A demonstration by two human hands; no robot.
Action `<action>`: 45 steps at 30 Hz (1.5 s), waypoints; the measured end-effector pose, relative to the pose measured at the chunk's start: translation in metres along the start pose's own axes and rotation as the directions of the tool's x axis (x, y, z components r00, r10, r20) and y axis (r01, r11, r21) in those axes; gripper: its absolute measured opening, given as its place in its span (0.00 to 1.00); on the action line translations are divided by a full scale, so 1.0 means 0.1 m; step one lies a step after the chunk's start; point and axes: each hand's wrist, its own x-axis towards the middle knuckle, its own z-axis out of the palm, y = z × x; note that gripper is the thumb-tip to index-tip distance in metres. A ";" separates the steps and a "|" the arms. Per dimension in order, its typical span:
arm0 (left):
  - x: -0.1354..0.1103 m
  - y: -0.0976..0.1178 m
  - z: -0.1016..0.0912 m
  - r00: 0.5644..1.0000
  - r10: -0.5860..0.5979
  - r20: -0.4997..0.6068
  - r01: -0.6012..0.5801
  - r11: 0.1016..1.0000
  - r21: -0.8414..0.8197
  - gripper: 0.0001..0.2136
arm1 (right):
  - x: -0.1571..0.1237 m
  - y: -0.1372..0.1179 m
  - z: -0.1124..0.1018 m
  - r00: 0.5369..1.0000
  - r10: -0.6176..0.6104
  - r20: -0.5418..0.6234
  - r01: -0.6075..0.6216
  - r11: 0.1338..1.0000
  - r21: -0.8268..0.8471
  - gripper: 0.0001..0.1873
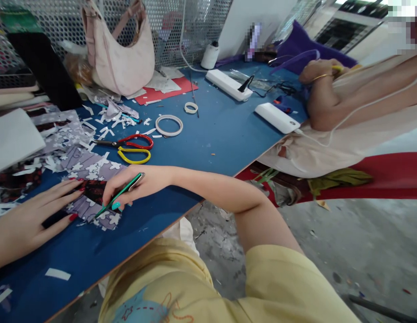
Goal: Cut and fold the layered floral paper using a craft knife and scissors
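Note:
My right hand (pixel 144 181) is closed around a slim green pen (pixel 128 187), its tip pointing down at a piece of purple fabric (pixel 109 219) with white flowers. That fabric lies on the blue table with a dark red-and-black patch (pixel 94 192) in its middle. Flat on the fabric's left side rests my left hand (pixel 33 224), red-nailed fingers spread. Just beyond the fabric are scissors (pixel 119 144) with one red and one yellow handle. More purple floral pieces (pixel 72 130) are heaped at the left among white strips.
Two tape rolls (pixel 169 133) lie beyond the scissors. A pink handbag (pixel 124 63), a leaning black phone (pixel 43 67) and a white block (pixel 15 139) stand at left. White power banks (pixel 277 117) are at right, near another person's hands (pixel 319 72). The table edge (pixel 195 204) runs diagonally before me.

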 end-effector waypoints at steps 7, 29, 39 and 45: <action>0.03 0.05 0.01 1.000 -0.012 -0.014 0.011 1.000 -0.019 0.26 | 0.01 0.04 0.00 0.995 -0.054 -0.086 0.044 0.992 -0.115 0.20; 0.10 0.26 -0.01 0.995 0.089 -0.046 -0.092 0.993 -0.076 0.28 | 0.01 -0.06 0.02 0.976 0.157 -0.149 -0.174 0.979 -0.109 0.18; 0.09 0.24 0.00 0.991 0.111 -0.069 -0.116 0.991 -0.071 0.27 | 0.02 0.00 0.07 0.982 0.151 -0.109 -0.149 0.988 0.033 0.24; 0.09 0.26 0.01 0.988 0.132 -0.082 -0.137 0.988 -0.066 0.25 | 0.02 -0.05 0.09 0.978 0.167 -0.125 -0.184 0.973 -0.141 0.22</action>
